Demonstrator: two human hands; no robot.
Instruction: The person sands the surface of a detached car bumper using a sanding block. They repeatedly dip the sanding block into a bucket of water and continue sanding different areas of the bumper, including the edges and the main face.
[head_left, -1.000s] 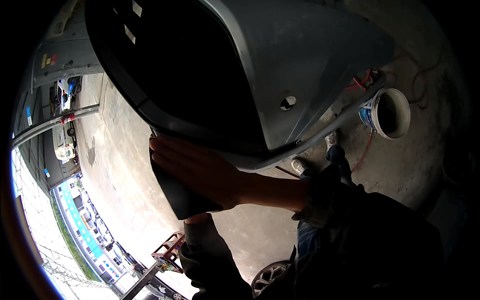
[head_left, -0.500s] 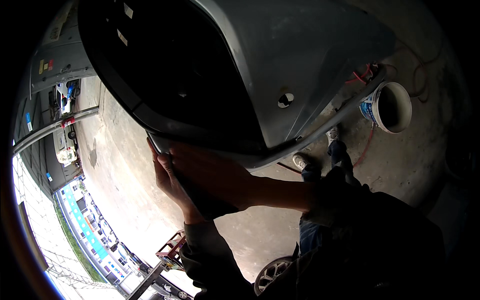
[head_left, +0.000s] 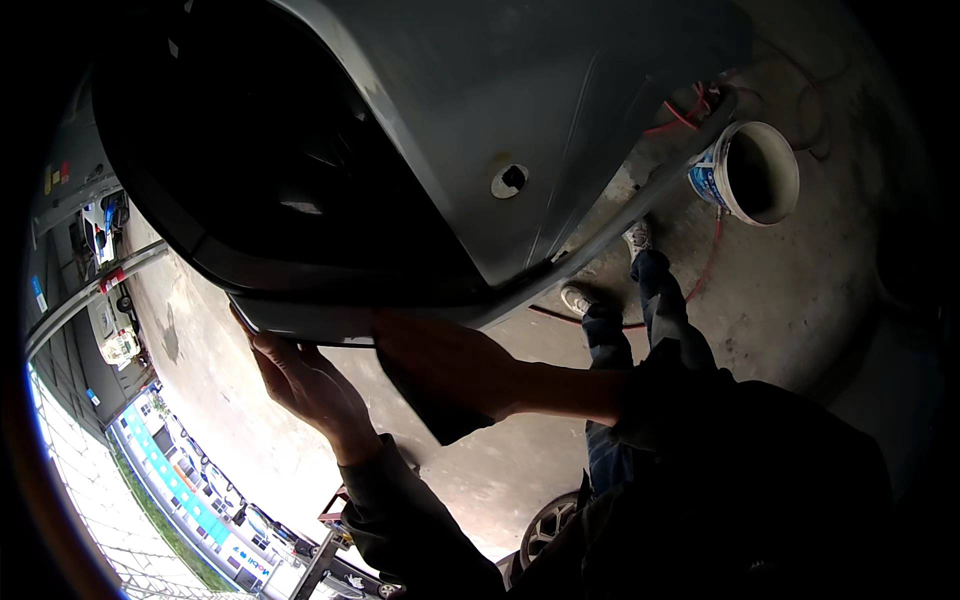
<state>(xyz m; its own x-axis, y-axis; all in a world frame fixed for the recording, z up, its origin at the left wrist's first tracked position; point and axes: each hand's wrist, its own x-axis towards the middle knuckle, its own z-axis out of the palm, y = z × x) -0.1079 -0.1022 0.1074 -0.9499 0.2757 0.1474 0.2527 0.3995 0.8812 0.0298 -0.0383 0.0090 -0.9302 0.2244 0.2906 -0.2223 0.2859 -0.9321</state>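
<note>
A large grey car bumper point(head_left: 440, 90) with a big dark opening and a round hole fills the upper middle. My left hand point(head_left: 315, 395) grips its lower edge at the left, thumb and fingers against the rim. Farther right along that edge, my right hand point(head_left: 450, 365) lies deep in shadow, pressed to the panel. It holds a dark sheet of sandpaper point(head_left: 435, 418), whose pointed corner hangs below the palm. The right fingertips are hard to make out in the dark.
A white bucket point(head_left: 760, 175) stands on the concrete floor at the right, with red hose point(head_left: 690, 115) nearby. My legs and shoes point(head_left: 578, 300) show below the bumper. A car wheel point(head_left: 545, 530) is at the bottom, and parked vehicles point(head_left: 118, 335) stand at the left.
My right hand has slid right along the bumper edge with the sandpaper, so the hands no longer overlap. The bumper now appears farther left in view; the left hand stays near its edge.
</note>
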